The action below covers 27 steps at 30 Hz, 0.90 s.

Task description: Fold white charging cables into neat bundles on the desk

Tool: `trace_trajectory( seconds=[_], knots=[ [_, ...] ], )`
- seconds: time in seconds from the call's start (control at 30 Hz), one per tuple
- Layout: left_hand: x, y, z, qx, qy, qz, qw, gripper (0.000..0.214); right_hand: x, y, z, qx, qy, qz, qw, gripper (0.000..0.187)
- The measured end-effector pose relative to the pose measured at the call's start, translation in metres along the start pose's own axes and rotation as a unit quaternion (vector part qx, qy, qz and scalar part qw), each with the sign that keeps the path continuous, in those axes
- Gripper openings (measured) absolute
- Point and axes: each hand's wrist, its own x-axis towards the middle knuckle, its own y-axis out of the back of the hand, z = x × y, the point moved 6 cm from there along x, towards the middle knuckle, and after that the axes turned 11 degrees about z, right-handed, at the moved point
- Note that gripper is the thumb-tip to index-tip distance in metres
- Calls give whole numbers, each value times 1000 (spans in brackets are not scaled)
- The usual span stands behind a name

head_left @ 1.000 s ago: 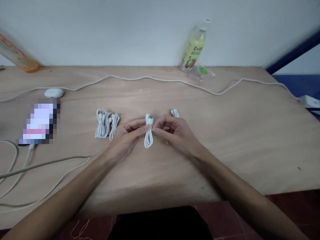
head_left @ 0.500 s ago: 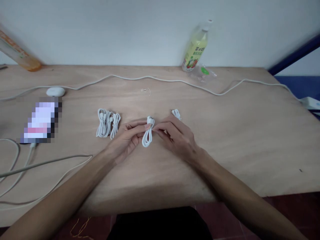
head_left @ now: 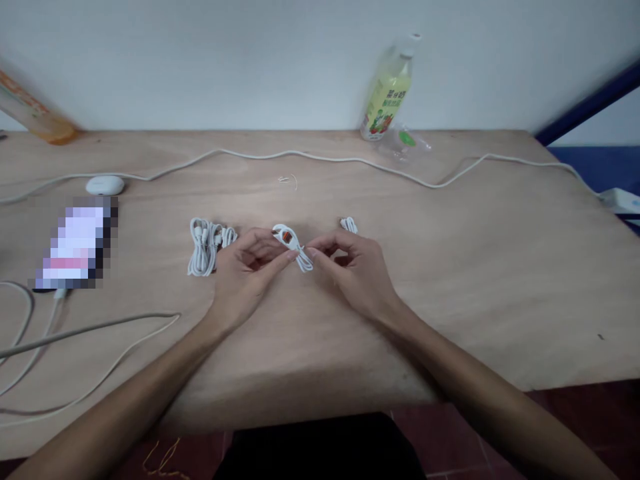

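Note:
Between my hands is a small coiled white USB cable (head_left: 305, 260), its plug with an orange inside turned up toward me. My left hand (head_left: 255, 263) pinches the bundle at its middle between thumb and fingers. From the other side, my right hand (head_left: 357, 263) has thumb and forefinger pressed together at the same middle part, where the coil narrows. What exactly the right fingertips grip is too small to make out. Several coiled white cables (head_left: 201, 247) lie just left of my left hand. Another coiled white cable (head_left: 349, 225) lies behind my right hand, partly covered by it.
A long white cord (head_left: 320, 158) crosses the back of the wooden table (head_left: 475, 280). Small white tie scraps (head_left: 285, 179) lie mid-table. On the left are a phone (head_left: 75, 243), a white case (head_left: 105, 185) and cords. A yellow-green bottle (head_left: 387, 97) and plastic wrapper (head_left: 407, 143) stand near the wall.
The held cable has been turned, so its plug now points up and left with its orange inside showing. My left hand has rolled over with it, and the right stays pinched close by.

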Motion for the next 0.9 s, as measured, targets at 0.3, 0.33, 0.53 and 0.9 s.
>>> trace_trajectory(
  seconds=[0.3,0.33,0.53,0.9],
  knots=[
    [-10,6,6,84,-158,37,983,15,-5,0,-6,-23,58,22,998,12],
    [-11,7,9,103,-200,34,974,12,-5,-1,-6,-29,62,24,997,13],
    [-26,3,32,220,-431,10,875,20,-10,-3,-10,-34,88,39,995,15],
    [-23,12,24,190,-281,-9,941,23,-19,-2,-22,-37,185,85,978,13]
  ],
)
